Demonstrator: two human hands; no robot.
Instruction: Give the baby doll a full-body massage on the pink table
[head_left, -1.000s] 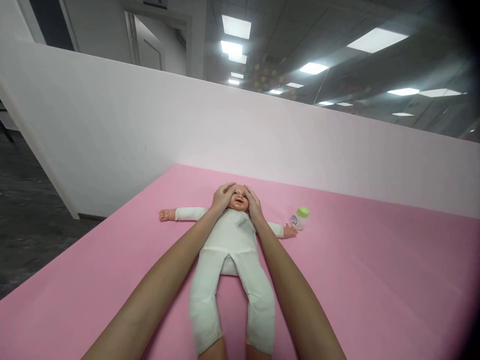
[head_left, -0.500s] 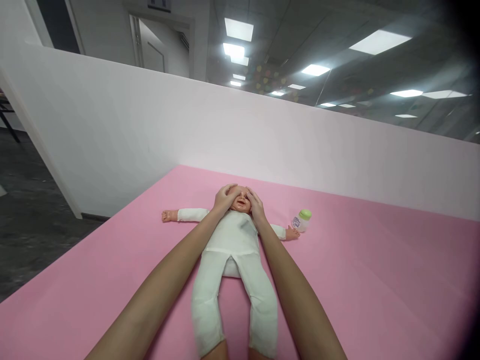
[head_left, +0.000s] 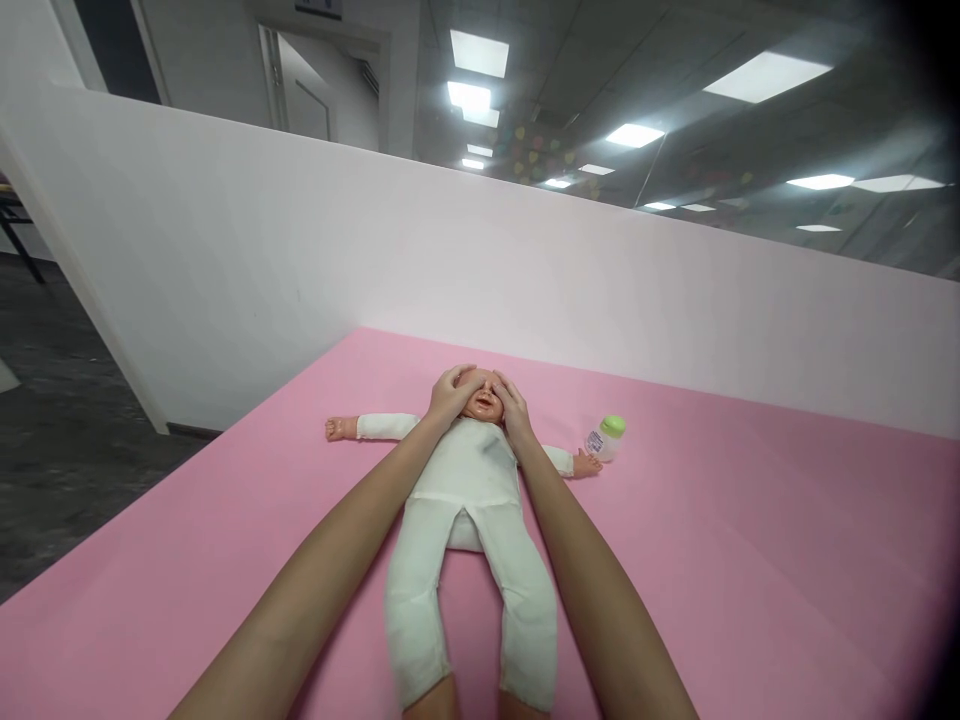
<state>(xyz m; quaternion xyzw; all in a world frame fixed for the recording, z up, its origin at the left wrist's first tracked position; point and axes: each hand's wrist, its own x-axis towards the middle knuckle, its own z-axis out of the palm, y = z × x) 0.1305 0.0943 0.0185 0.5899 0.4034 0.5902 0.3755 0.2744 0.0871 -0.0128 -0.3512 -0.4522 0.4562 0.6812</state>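
Left arm: the left forearm (head_left: 322, 570) came in from the lower left and slanted inward beside the doll (head_left: 469, 465), wrist near its shoulder.
Left hand (head_left: 450, 398): partly open and cupped on the near-left side of the doll's head (head_left: 486, 406); fingers bent over toward the crown, thumb laid across the upper face by the eye.
Right arm: the right forearm (head_left: 600, 580) came in from the lower right, mirroring the left and crossing over the doll's outstretched arm on that side.
Right hand (head_left: 513, 408): also partly open, curved along the other side of the head, thumb turned in at the eye. Head lay between both palms; how hard they pressed, could not tell.
Doll, place: on its back on the pink surface (head_left: 750, 560), between the forearms.
Doll, axis: long axis ran almost straight away from the wearer; crown toward the white partition (head_left: 600, 290), legs toward the wearer and slightly parted, feet cut off below. Face upward, arms spread out sideways.
Bottle (head_left: 604, 440): clear, green-capped, leaning rightward in view, just beside the doll's hand on the right; contact unclear.
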